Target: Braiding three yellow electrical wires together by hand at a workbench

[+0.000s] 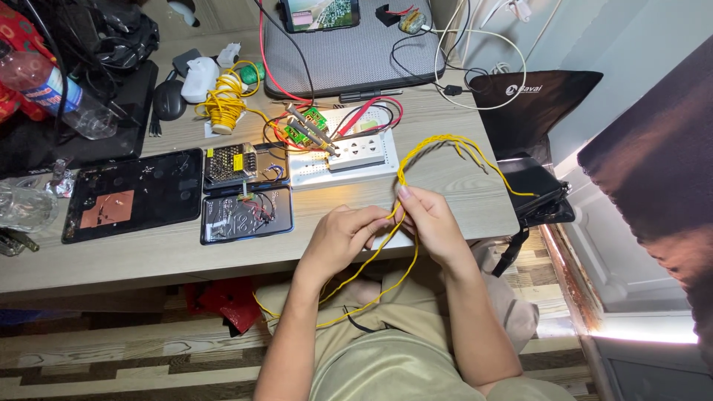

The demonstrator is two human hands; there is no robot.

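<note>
Both hands at counter (445,178) front edge, pinching yellow wires (427,145). Left hand (338,241) fingers closed on strands low down; right hand (434,223) just beside, fingertips on twisted section. Twisted part arcs up over counter, loose ends trail down to lap. White power strip (356,152) on breadboard (342,167) just beyond hands. Yellow wire coil (223,104) farther left.

Two bare hands show, a left hand (338,241) and a right hand (433,223). One twisted yellow wire (431,145) runs between them, and one coil of yellow wire (223,100) sits on the one wooden desk (445,186). There are one white power strip (356,154), one metal power supply (230,163), three dark trays (148,189), one computer mouse (169,99) and one plastic bottle (52,85).
</note>
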